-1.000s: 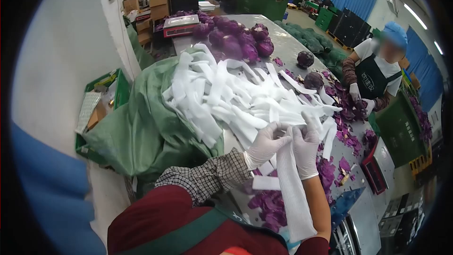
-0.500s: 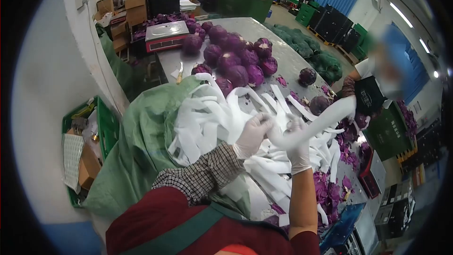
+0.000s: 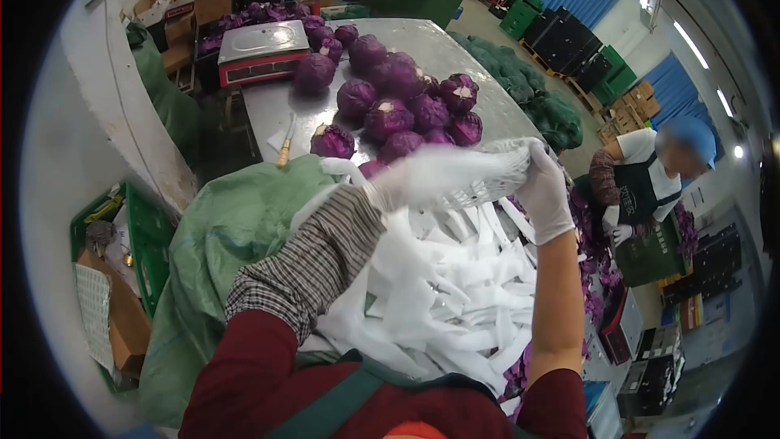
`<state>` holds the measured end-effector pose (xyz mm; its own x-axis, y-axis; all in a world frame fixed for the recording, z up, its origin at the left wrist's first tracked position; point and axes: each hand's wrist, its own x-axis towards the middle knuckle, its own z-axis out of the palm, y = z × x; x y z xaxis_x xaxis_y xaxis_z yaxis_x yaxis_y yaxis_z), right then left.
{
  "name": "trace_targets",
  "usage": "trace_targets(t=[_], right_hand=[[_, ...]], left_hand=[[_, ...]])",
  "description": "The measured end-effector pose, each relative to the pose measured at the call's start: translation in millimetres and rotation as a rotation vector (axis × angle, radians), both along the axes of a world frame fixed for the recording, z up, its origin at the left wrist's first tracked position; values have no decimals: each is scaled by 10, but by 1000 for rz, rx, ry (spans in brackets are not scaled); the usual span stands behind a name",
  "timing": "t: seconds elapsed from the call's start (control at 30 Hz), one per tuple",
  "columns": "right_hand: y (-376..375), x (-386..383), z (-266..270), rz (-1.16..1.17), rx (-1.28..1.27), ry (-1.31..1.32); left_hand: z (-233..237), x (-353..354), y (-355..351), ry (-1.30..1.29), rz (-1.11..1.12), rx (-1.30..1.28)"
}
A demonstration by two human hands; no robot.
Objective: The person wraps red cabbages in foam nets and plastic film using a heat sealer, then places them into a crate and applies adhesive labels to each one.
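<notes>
A white foam net sleeve point(image 3: 471, 175) is stretched between my two gloved hands, its mesh opened out at the right end. My left hand point(image 3: 392, 191), smeared by motion, grips the sleeve's left end. Fingers of my right hand point(image 3: 546, 195) are closed on the right end. Beneath them lies a heap of white foam sleeves point(image 3: 439, 293), partly on a green woven sack point(image 3: 236, 219). Just beyond my hands, several red cabbages point(image 3: 390, 118) sit on the metal table point(image 3: 479, 106).
A knife point(image 3: 286, 142) lies at the table's left edge, near a red scale point(image 3: 264, 53). A green crate point(image 3: 150, 236) stands at the lower left. On the right, a co-worker point(image 3: 642, 171) stands near loose purple leaves point(image 3: 589, 276) and another scale point(image 3: 621, 325).
The sleeve has been pulled out wide between my hands, which are now farther apart. My right hand has moved up and right, my left hand leftward. The view has shifted slightly.
</notes>
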<state>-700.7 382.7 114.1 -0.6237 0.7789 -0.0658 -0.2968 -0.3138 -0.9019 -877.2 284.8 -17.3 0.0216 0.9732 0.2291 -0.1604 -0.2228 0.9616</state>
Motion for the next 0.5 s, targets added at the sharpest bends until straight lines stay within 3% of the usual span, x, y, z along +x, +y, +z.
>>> trace_targets(t=[0.03,0.07,0.1,0.17,0.2,0.27,0.3,0.33,0.37,0.4,0.43,0.47,0.5], right_hand=[[65,-137,-26,-65,-44,6],[225,-230,-167,12,19,-164],[387,-324,-307,99,92,-328],[722,-520,-833,324,460,-626],[797,-617,-910,228,430,-676],[970,-804,-1037,42,369,-770],[1232,-815,-1383,6,454,-784],[1618,-813,-1960,-32,539,-796],[1466,-792,-1945,30,838,-949],[1292,-777,-1904,48,1150,-1089],[1204,-832,-2101,120,704,-965],[1116,-887,-2299,56,166,-754],[1026,-942,-2494,-89,-245,-629]], left_hand=[[118,-204,84,-265,53,25],[236,-408,169,-522,101,77],[148,-627,359,-1049,55,22],[-3,-932,576,-1147,-4,44],[-129,-1070,726,-1156,-295,85],[-287,-1115,843,-539,290,-306],[-292,-1101,837,-195,561,-482],[-331,-1090,821,-32,602,-578],[-767,-1267,988,332,612,-612],[-790,-1259,991,430,599,-657],[-806,-1216,986,525,583,-698],[-866,-1195,1033,577,561,-772],[-972,-1182,1082,465,499,-750]])
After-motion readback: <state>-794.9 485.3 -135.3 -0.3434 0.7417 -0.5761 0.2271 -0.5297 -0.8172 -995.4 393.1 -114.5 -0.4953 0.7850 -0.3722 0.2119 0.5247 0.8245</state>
